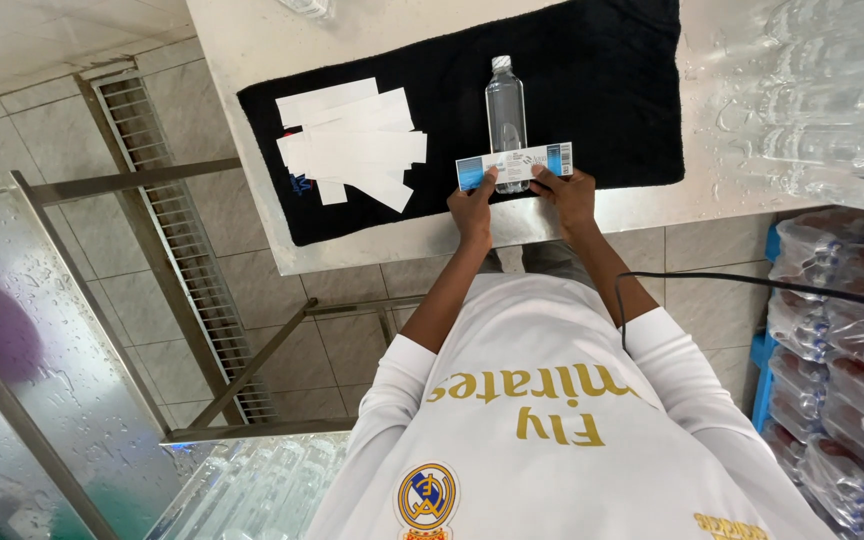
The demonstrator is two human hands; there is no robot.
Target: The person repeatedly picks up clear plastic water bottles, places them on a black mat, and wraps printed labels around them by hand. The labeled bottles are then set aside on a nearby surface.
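Clear plastic bottle (506, 115) lying flat on a black mat (612, 90), white cap pointing away from the person, base toward the hands. Across the bottle's lower end, a long paper label (515, 166), white in the middle with blue ends, stretched sideways and touching the bottle. Left hand (473, 208) at the label's left end, fingers curled, thumb and fingertips pinching the strip's lower edge just left of the bottle. Right hand (569, 195) at the label's right half, likewise partly closed, thumb and fingertips pressed on the strip just right of the bottle. Both hands gripping the label, neither wrapped around the bottle itself. Left of the bottle on the same mat, a loose heap of white paper strips (352, 140), well apart from the hands. Mat spread on a pale wet counter (242, 40). Right of the bottle, past the mat's edge, a crowd of clear bottles (832, 100) lying on the counter. Below those, stacked shrink-wrapped bottle packs (832, 340).
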